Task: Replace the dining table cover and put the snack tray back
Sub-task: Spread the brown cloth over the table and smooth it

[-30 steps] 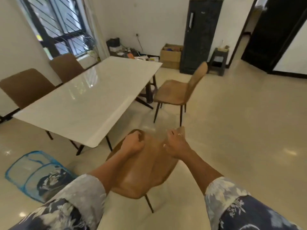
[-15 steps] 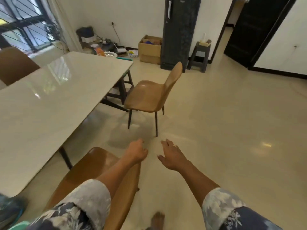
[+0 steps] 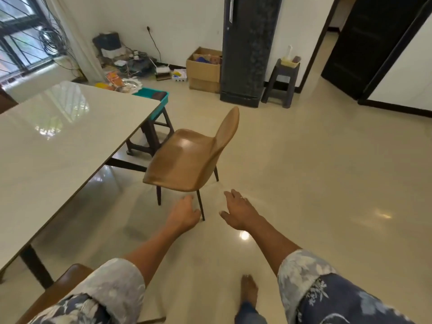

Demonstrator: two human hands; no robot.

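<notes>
Both empty: left hand [image 3: 184, 215] loosely curled, right hand [image 3: 238, 212] spread; table [image 3: 70, 148] lengthwise away.

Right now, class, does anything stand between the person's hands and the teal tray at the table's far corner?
Yes: a brown chair stands on the floor between the left hand, the right hand and the teal tray, beside the table.
</notes>
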